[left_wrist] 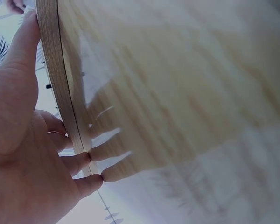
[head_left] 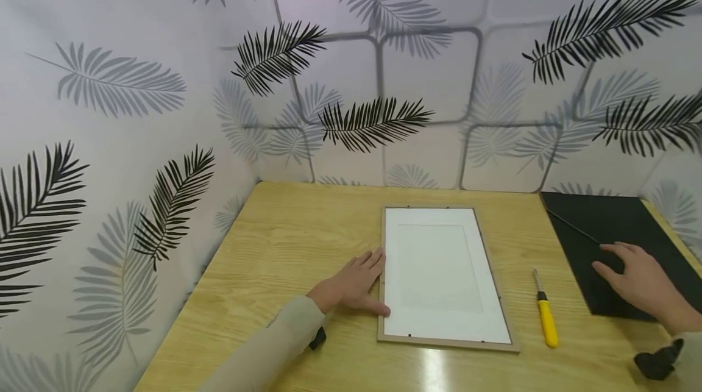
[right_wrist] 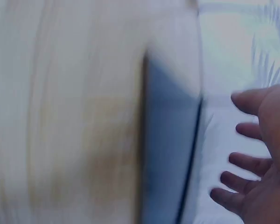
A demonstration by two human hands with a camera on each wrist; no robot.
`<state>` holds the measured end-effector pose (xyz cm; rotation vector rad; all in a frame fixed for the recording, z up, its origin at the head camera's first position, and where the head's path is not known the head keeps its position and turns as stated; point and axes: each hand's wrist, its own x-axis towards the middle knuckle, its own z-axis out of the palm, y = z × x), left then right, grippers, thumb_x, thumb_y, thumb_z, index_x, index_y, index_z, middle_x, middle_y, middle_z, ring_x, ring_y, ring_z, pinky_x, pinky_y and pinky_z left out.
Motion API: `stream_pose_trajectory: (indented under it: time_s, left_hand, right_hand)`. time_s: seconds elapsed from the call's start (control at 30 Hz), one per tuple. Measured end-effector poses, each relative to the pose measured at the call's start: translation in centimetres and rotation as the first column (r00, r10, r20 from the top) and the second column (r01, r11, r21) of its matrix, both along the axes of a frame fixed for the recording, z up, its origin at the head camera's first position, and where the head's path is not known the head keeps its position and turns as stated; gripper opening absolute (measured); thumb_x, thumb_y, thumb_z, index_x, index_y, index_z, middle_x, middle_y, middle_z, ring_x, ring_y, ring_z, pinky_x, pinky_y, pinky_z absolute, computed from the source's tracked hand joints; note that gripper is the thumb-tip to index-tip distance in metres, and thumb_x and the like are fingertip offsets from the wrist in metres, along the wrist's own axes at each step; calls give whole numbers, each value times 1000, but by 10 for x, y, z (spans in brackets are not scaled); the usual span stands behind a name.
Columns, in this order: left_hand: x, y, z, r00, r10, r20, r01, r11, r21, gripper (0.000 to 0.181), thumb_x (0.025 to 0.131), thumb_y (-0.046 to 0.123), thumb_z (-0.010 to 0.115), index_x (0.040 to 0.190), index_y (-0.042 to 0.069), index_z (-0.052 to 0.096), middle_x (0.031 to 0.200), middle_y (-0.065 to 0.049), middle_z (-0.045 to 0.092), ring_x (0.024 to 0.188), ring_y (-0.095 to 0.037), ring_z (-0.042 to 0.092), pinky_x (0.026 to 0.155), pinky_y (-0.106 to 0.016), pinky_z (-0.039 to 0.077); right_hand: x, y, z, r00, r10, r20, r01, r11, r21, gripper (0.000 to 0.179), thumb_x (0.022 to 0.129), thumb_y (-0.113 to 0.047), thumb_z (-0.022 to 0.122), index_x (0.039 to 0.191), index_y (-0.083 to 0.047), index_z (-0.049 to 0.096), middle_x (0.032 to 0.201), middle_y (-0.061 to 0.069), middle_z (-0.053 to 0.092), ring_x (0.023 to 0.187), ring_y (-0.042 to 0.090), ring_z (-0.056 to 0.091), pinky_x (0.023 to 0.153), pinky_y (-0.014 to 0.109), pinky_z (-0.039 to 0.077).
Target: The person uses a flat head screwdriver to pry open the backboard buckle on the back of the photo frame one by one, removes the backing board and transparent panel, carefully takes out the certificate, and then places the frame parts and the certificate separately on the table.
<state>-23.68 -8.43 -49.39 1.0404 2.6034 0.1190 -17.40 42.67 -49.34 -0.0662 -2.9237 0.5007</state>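
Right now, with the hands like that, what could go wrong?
The left hand touches only the picture frame's left edge, so a push might slide the frame toward the yellow-handled tool lying close on its right. The right hand rests on the black board, which lies near the table's right edge and could slip off.

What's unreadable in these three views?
- Right wrist view: motion blur; whether the right hand touches the black board cannot be told.
- Head view: the board's surface under the right hand is hidden by it; the tool's tip is too small to read.
- Left wrist view: the left hand covers part of the frame edge; the frame's face is out of shot.
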Motion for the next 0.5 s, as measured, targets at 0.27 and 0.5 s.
stream_pose_trajectory:
  time_s: [0.27,0.5]
  left_hand:
    - [2,-3,-2,1000,12,-2,-12,1000,0,109,80,71,54,152,5,5,158,-10,0,143,-31,7,111,-49,16]
    - [6,-2,1,1000,19,18,-19,1000,3,109,80,69,56,152,5,6,158,-10,1,143,-31,7,111,-48,17]
  right_hand:
    - [-10,-129,23,952,236,195,-201,963,-180,58,91,-28,61,127,14,44,112,34,52,94,43,56,72,51,49]
    - [-25,-180,7,930,181,321,-168,984,-66,86,84,-47,67,132,18,35,118,39,44,104,49,50,82,63,40]
